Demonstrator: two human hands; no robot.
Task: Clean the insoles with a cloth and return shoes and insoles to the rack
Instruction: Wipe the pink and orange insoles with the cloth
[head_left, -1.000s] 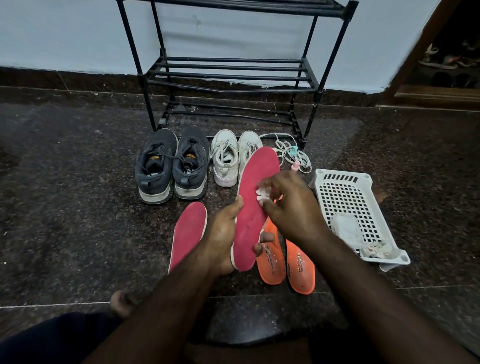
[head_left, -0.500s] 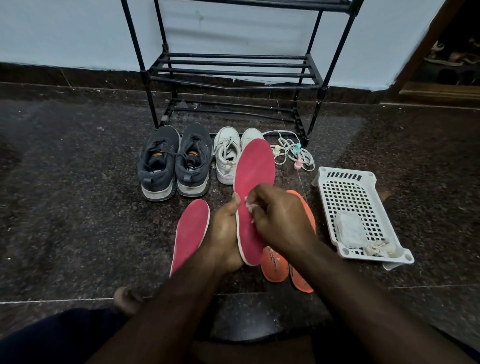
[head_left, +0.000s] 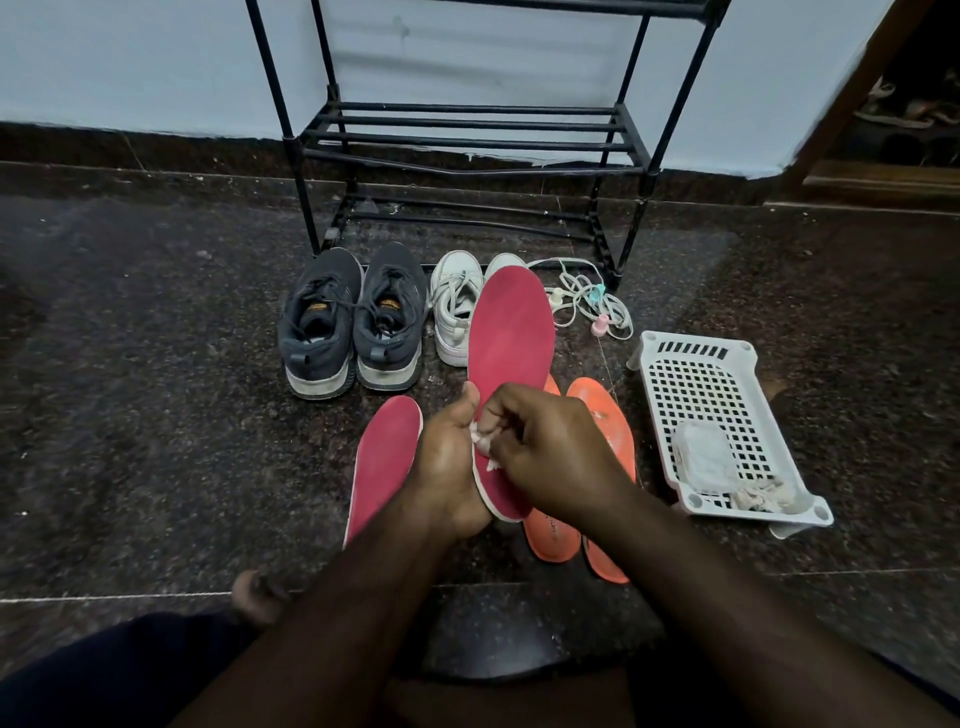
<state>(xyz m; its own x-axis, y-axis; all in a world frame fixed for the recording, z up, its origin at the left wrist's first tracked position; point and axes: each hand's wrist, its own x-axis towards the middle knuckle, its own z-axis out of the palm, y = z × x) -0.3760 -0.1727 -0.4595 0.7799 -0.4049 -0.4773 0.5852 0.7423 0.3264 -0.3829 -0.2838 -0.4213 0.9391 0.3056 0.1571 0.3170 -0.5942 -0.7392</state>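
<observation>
Where floor is dark granite, rack by wall.

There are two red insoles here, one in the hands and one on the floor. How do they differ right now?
The held red insole is lifted off the floor, its toe end pointing toward the shoe rack; the other red insole lies flat on the floor. The left hand grips the held one while the right hand presses a small cloth on it; nothing touches the other. Both are the same red with a pale edge.
</observation>
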